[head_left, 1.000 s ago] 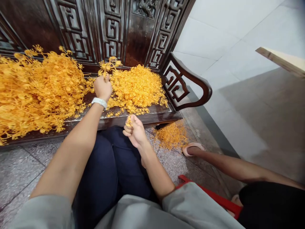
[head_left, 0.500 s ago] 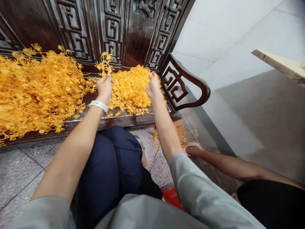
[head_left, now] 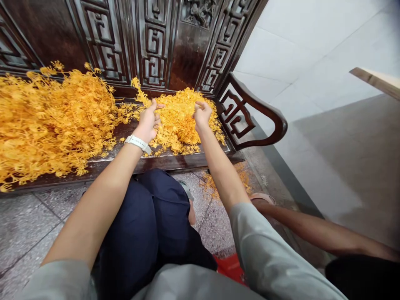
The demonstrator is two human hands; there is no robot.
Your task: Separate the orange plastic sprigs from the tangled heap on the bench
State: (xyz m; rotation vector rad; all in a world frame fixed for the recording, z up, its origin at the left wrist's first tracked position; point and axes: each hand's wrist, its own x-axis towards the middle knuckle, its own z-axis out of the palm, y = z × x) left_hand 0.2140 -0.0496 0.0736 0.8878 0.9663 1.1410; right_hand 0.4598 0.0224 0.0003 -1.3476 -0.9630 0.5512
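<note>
A large heap of orange-yellow plastic flower-like pieces point(head_left: 56, 125) covers the left of the dark wooden bench point(head_left: 106, 164). At the right end of the seat lies a smaller pile point(head_left: 179, 125) of the same pieces. My left hand point(head_left: 150, 121), with a white watch band at the wrist, is at that pile's left side, its fingers closed on a sprig of yellow pieces point(head_left: 140, 93) that rises behind it. Over the pile's right side, my right hand point(head_left: 201, 113) has its fingers curled together; what they pinch is too small to make out.
The bench's curved armrest point(head_left: 265, 112) stands right of the small pile. Orange scraps point(head_left: 215, 183) lie on the floor below. Another person's leg point(head_left: 312, 221) reaches in from the right. A wooden edge point(head_left: 375, 81) juts in at upper right.
The view has shifted slightly. My left hand has turned and moved right over the small pile, and the sprig leans lower. The fingers of my right hand have curled inward.
</note>
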